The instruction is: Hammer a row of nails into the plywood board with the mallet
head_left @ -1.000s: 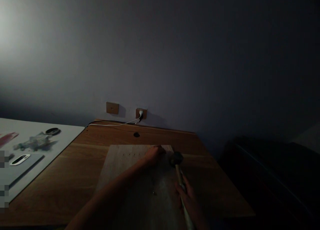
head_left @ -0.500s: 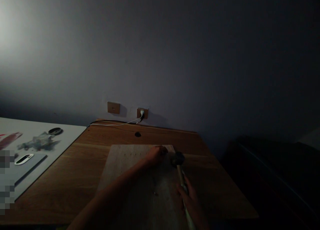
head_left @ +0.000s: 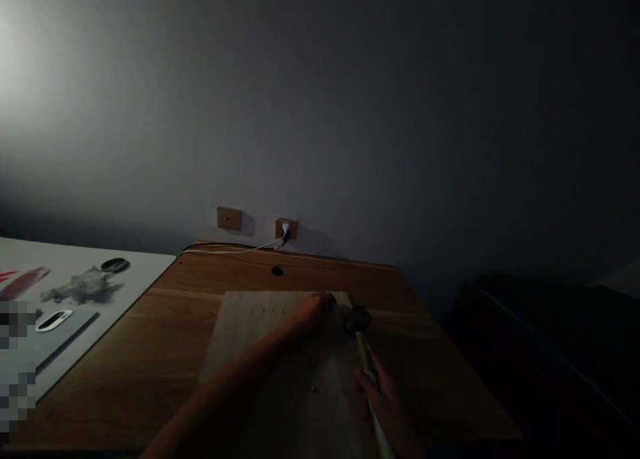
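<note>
A pale wooden board (head_left: 235, 342) lies on the brown wooden table, with several small nails (head_left: 264, 310) standing in a row near its far edge. My left hand (head_left: 313, 310) rests at the board's far right part, fingertips pinched together. Whatever sits between those fingertips is too dark and small to make out. Wrapped around the pale handle of a hammer (head_left: 357, 320) is my right hand (head_left: 377, 382). The hammer's dark, rounded head is at the board's right edge, just right of my left fingertips. A small shiny piece (head_left: 314, 388) lies on the board between my arms.
The brown table (head_left: 140, 352) stands against a grey wall with two outlets; a white plug (head_left: 285, 228) and cable run left. On the white table (head_left: 150, 266) at left are a grey flat case (head_left: 75, 332), a crumpled plastic bag (head_left: 87, 287) and a dark round object (head_left: 115, 265).
The whole view has shifted slightly, so everything appears a little lower and further right. Both hands keep nearly the same places over the board, and the hammer head stays beside my left fingertips.
</note>
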Demonstrator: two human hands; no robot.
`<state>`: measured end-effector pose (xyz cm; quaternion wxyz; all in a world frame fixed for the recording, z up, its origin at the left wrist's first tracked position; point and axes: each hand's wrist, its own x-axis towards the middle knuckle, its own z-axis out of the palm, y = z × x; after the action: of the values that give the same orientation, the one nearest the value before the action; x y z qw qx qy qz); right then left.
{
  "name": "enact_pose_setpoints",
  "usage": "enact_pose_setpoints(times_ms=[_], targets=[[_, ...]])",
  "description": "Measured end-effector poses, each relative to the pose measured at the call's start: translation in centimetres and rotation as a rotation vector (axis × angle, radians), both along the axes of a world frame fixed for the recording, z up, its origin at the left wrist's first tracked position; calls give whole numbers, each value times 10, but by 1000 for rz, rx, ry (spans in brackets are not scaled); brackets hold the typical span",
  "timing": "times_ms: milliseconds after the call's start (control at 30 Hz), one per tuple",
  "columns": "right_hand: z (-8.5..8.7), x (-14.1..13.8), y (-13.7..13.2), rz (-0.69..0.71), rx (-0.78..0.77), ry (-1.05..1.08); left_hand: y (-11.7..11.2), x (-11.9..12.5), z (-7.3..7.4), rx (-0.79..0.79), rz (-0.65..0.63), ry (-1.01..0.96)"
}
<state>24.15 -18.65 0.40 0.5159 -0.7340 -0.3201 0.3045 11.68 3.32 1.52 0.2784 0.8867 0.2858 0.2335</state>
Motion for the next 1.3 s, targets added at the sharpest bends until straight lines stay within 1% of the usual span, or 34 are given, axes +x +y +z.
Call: enact_pose_setpoints(times_ms=[133, 233, 400, 500, 567, 733, 900, 1033, 1200, 1300], targets=[[5, 3, 1, -31, 11, -4, 2, 1, -2, -34, -12, 2], [9, 3, 7, -34, 37, 4, 3, 2, -5, -37, -8, -7], [21, -5, 33, 37, 112, 32, 3, 2, -4, -1, -11, -26], [24, -12, 48, 18, 133, 95, 3, 2, -4, 2, 8, -36], [24, -15, 51, -3, 130, 168, 3, 2, -5, -17, 12, -43], [22, -17, 47, 21, 135, 311, 5, 3, -9, -42, -7, -45], [31, -21, 41, 113, 198, 323, 7, 4, -12, -34, -5, -74], [33, -24, 40, 136, 176, 386, 6, 3, -12, -46, -40, -113], [29, -22, 41, 168, 158, 282, 3, 2, -5, -72, -22, -113], [27, -21, 41, 154, 155, 248, 2, 2, -2, -80, -18, -109]])
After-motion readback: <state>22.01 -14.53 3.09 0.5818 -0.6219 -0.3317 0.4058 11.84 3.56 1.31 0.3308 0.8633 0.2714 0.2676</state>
